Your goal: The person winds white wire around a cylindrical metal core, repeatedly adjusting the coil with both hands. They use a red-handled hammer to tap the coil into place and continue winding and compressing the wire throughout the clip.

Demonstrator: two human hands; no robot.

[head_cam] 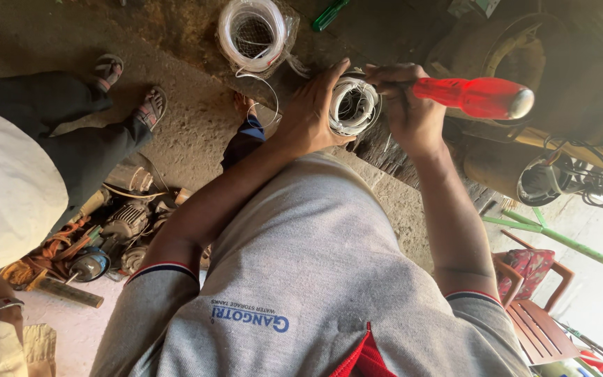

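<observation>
My left hand (308, 115) cups the left side of a small round winding of white wire (354, 106) and holds it up in front of my chest. My right hand (410, 105) is closed around a screwdriver with a thick red handle (479, 96), whose butt points right. The tool's shaft is hidden behind my fingers, where they meet the winding's right edge. My grey shirt fills the lower part of the view.
A coil of white wire (251, 33) and a green-handled screwdriver (329, 14) lie on the concrete floor. Another person in dark trousers and sandals (149, 106) stands at left. Old motor parts (116, 237) are piled lower left. A wooden chair (535, 314) and black cables (594, 181) are at right.
</observation>
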